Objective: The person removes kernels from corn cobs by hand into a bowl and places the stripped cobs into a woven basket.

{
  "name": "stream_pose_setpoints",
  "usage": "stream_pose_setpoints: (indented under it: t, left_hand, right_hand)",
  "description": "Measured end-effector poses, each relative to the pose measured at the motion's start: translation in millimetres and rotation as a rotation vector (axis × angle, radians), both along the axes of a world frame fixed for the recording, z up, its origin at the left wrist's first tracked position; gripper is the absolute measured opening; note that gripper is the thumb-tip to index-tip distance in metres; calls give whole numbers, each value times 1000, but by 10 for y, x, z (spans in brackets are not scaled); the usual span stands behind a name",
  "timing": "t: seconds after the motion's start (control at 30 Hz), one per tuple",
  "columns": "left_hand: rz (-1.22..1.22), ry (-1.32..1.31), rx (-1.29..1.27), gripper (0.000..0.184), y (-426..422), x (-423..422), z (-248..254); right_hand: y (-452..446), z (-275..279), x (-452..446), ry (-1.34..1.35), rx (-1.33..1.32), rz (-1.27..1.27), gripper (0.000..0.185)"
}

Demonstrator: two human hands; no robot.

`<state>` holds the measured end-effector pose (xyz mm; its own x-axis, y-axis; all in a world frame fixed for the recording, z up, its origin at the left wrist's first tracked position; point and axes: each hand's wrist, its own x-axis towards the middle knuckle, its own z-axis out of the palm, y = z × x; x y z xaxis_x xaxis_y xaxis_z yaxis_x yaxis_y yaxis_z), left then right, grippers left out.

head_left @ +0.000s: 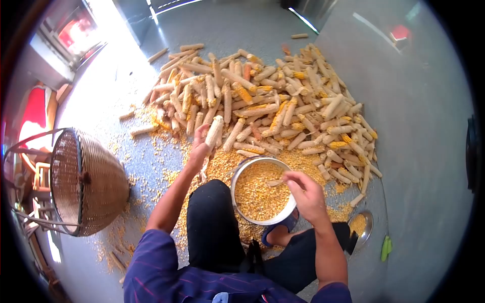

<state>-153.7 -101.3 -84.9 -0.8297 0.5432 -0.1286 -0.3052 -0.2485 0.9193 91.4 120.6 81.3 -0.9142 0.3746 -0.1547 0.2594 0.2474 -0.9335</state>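
My left hand (200,145) is closed around a stripped, pale corn cob (214,130), held upright in front of the cob pile. Over the right side of a round metal bucket (279,220) is my right hand (307,196), its fingers curled together. A short piece of cob (275,183) shows at those fingertips, above the kernels; whether they grip it I cannot tell. Loose yellow corn kernels (255,194) nearly fill the bucket, which stands between my legs.
A large heap of corn cobs (273,101), mostly bare, spreads across the floor ahead. At left a woven basket (103,182) lies tipped on its side. Scattered kernels surround the bucket. A metal bowl (369,227) with kernels and a green object (386,247) sit at right.
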Motion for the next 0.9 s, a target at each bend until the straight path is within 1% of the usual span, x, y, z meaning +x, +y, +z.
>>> stream_pose_setpoints:
  t: [0.03, 0.1, 0.17, 0.2, 0.23, 0.27, 0.3, 0.33, 0.37, 0.4, 0.43, 0.47, 0.5, 0.53, 0.57, 0.6, 0.63, 0.67, 0.7, 0.77, 0.8, 0.83, 0.9]
  left_hand:
    - [-100, 84, -167, 55, -21, 56, 427]
    - [-197, 152, -146, 50, -26, 247, 1194]
    - [-235, 471, -365, 48, -20, 434, 1549]
    - [-139, 873, -455, 52, 31, 578, 1675]
    - [-195, 829, -611, 51, 85, 797, 1951]
    - [-216, 970, -625, 53, 124, 934, 1956]
    - [-233, 1110, -638, 55, 159, 1060, 1954]
    - [-186, 1201, -563, 57, 242, 1224, 1981]
    - [-126, 1361, -701, 57, 289, 1374, 1969]
    - [-137, 1406, -763, 56, 325, 1457, 1913]
    - [-151, 1448, -827, 56, 345, 1525, 1824]
    - [-173, 1444, -826, 56, 363, 1576, 1716]
    - [-129, 1513, -815, 55, 397, 1607, 1604]
    - [-84, 1582, -800, 53, 432, 1634, 1550]
    - [-99, 1583, -791, 53, 461, 1661, 1540]
    - [-138, 1502, -748, 52, 487, 1682, 1532]
    - [-172, 1420, -709, 52, 511, 1703, 1527]
    - [-214, 1228, -592, 48, 558, 1723, 1523]
    - [-213, 1232, -592, 48, 602, 1745, 1503]
    - [-377, 934, -430, 44, 686, 1767, 1422]
    - [-483, 786, -388, 38, 738, 1743, 1429]
    - [-489, 786, -387, 38, 745, 1730, 1455]
    - [-815, -152, -300, 34, 711, 1712, 1534]
  right_hand:
    - [-44, -55, -42, 46, -11, -7, 31]
    - [-165, -46, -167, 150, -154, -52, 40]
    - [-215, -30, -306, 292, -324, -36, 57]
    - [-270, 45, -352, 367, -424, -27, 63]
    - [-333, 104, -388, 441, -525, -15, 69]
    - [-389, 118, -416, 525, -525, 36, 75]
    - [-522, 232, -430, 634, -535, -26, 59]
    - [-512, 172, -427, 586, -385, -63, 45]
    - [-457, 60, -427, 531, -242, -101, 34]
    - [-390, -11, -416, 528, -245, -117, 34]
    - [-312, -78, -413, 492, -216, -163, 27]
    - [-248, -168, -394, 454, -187, -209, 25]
    - [-193, -310, -380, 449, -192, -226, 25]
    - [-149, -422, -377, 396, -404, -285, 25]
    - [-112, -533, -351, 343, -613, -339, 26]
    - [-174, -254, -278, 332, -880, -439, 25]
    - [-144, -270, -229, 330, -880, -445, 25]
    - [-100, -288, -203, 387, -993, -455, 25]
    - [-73, -260, -185, 446, -1107, -461, 26]
    - [-18, -205, -131, 462, -1166, -477, 26]
    - [28, -194, -108, 496, -1169, -415, 25]
    - [62, -181, -85, 529, -1171, -355, 24]
    - [83, -148, -66, 522, -1162, -310, 24]
